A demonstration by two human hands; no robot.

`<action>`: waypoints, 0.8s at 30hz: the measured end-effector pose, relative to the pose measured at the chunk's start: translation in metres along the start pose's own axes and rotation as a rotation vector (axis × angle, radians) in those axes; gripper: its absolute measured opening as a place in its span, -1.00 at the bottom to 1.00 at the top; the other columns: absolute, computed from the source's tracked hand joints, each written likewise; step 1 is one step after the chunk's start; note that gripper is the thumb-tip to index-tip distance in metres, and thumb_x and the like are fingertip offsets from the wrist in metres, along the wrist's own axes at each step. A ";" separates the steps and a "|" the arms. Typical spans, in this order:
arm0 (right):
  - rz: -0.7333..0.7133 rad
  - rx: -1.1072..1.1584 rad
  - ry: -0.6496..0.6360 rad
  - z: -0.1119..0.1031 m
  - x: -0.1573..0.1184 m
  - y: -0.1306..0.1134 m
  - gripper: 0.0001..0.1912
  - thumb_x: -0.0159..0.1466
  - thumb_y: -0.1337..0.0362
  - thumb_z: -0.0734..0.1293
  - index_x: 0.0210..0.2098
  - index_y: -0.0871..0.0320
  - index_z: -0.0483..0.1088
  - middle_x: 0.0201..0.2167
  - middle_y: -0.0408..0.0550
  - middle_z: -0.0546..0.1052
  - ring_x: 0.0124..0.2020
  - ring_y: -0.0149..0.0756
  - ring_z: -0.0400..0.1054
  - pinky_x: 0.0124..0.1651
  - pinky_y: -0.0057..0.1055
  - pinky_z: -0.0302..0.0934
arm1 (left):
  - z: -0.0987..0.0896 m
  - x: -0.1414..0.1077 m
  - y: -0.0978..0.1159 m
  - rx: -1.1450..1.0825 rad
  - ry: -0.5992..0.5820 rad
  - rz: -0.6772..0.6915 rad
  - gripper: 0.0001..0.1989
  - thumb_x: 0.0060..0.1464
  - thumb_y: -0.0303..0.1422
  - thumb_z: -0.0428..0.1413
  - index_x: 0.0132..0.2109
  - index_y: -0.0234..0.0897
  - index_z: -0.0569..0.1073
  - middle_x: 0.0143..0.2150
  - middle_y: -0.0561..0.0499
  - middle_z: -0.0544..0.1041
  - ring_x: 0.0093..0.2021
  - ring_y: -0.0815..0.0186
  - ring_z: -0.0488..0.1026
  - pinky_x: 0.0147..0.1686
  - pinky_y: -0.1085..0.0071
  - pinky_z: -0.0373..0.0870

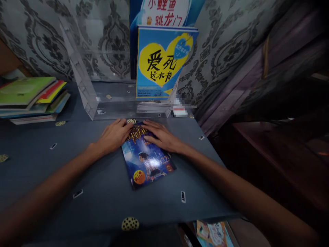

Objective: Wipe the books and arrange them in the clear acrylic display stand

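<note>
A blue comic-style book (151, 164) lies on the dark table cover, slightly turned, its front cover facing up with a running figure and a yellow round badge. My left hand (115, 133) is at its upper left corner, fingers curled together at the edge. Across the upper right of the cover rests my right hand (161, 135), fingers stretched out and thumb apart, hiding part of the gold title. Just beyond both hands stands a clear acrylic book rack (115, 109). On its right side a blue book with a yellow heart (154, 87) stands upright.
Behind the heart book stands a taller blue book (133, 51). A stack of books (28, 92) sits at the table's left. A partly blurred white item (180, 111) is beside the rack. The table's right edge slants toward a purple curtain (221, 96). Below the front edge lies another book (213, 233).
</note>
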State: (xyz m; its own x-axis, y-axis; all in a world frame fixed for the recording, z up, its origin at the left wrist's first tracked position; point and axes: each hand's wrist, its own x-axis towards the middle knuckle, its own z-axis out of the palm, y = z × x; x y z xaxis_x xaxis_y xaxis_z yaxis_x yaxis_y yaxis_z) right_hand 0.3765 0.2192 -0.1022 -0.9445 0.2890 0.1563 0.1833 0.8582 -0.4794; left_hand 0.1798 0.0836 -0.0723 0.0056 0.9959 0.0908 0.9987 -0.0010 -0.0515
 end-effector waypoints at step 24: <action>0.041 -0.195 0.001 0.014 -0.066 -0.037 -0.36 0.44 -0.06 0.16 0.37 0.16 0.14 0.46 0.27 0.03 0.48 0.03 -0.09 0.40 0.14 -0.04 | 0.010 0.000 0.000 -0.005 0.040 -0.025 -0.70 0.36 -0.35 -0.11 0.07 -0.26 0.45 -0.04 -0.17 0.47 0.01 0.04 0.40 -0.14 0.19 0.43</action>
State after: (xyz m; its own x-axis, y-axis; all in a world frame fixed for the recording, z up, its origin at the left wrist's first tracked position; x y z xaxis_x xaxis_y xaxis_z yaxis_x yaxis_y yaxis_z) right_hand 0.4285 0.1620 -0.1071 -0.9349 0.3255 0.1415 0.2706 0.9116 -0.3094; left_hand 0.1791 0.0842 -0.0823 -0.0175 0.9912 0.1315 0.9988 0.0234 -0.0435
